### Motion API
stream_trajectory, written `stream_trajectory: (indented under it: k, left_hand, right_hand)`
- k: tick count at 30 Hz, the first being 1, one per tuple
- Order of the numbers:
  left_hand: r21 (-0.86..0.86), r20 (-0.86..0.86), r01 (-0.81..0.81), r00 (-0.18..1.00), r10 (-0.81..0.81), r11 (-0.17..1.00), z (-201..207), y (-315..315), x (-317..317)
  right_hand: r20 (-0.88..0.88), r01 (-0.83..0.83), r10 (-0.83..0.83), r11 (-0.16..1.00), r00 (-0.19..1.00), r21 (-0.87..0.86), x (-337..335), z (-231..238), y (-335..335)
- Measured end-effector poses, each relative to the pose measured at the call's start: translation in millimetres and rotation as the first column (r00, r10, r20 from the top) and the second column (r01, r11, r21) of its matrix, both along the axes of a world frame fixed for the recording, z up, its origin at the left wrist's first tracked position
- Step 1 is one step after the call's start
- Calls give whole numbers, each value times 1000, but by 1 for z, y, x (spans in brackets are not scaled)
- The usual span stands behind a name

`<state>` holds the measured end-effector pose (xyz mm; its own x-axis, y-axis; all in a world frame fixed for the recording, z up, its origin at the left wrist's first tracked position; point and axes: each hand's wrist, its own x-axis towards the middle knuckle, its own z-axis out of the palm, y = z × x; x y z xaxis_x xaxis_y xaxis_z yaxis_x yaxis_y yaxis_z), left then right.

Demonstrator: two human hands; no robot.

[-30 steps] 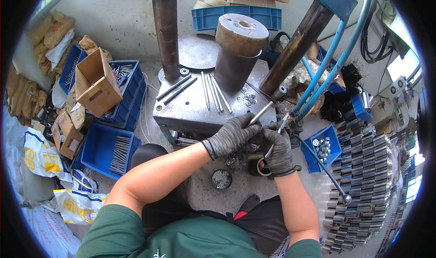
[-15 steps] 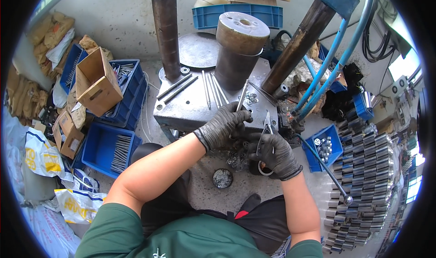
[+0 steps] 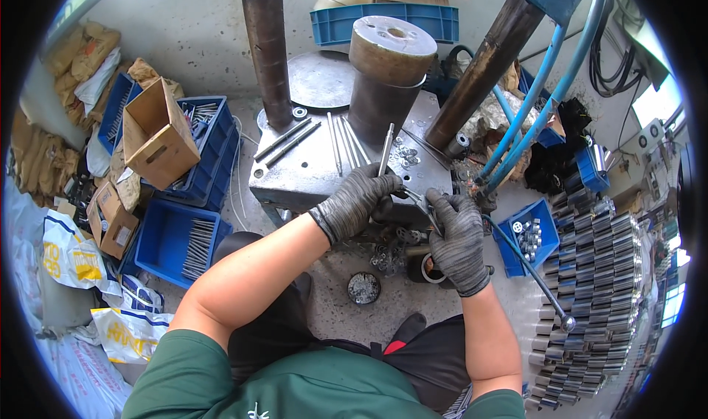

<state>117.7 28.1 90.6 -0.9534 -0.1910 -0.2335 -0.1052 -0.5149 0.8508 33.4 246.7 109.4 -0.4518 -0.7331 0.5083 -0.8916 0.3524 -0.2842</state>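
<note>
My left hand (image 3: 355, 203), in a dark grey knit glove, is closed around a thin metal rod (image 3: 387, 147). The rod's upper end sticks up above the fist, leaning slightly right. My gloved right hand (image 3: 459, 240) grips slim metal pliers (image 3: 422, 202), whose tips point left and meet the left fingers near the rod's lower part. What the tips touch is too small to make out. Just beyond the hands is a steel press table (image 3: 291, 185). Several thin rods (image 3: 347, 142) and small metal rings (image 3: 406, 156) lie on it, along with two darker rods (image 3: 289, 142).
A thick steel cylinder (image 3: 389, 80) stands on the table between two dark columns (image 3: 267, 50). Blue bins (image 3: 164, 242) of rods sit left; a blue bin of small parts (image 3: 532, 234) and stacked metal tubes (image 3: 582, 293) sit right. A ball-ended lever (image 3: 538, 286) slants near my right forearm.
My right hand has turned and brought the pliers up and left against the left hand's fingers. The rod has shifted slightly left and stands more upright.
</note>
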Motion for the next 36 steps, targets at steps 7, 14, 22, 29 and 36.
stream_trajectory:
  k: [7, 14, 22, 29, 36]
  left_hand:
    - [-96, -6, 8, 1000, -9, 995, 1, 1, 1]
    - [-145, -5, 26, 1000, -27, 989, -3, -1, 0]
    - [-368, 47, 20, 999, -3, 930, 1, -4, 5]
    - [-798, -12, 18, 999, -45, 602, 6, -6, 5]
    - [-873, -103, -46, 990, -93, 486, 15, -10, 9]
  right_hand:
    - [-29, 1, 0, 1000, 1000, 26, -2, 4, 2]
    - [-4, -7, 7, 998, 1000, 64, 0, 8, 1]
    - [267, 38, -43, 999, 963, 24, -2, 6, 8]
    - [603, 130, -56, 988, 796, -79, -21, 12, 19]
    - [651, 36, -59, 998, 757, 48, -32, 26, 33]
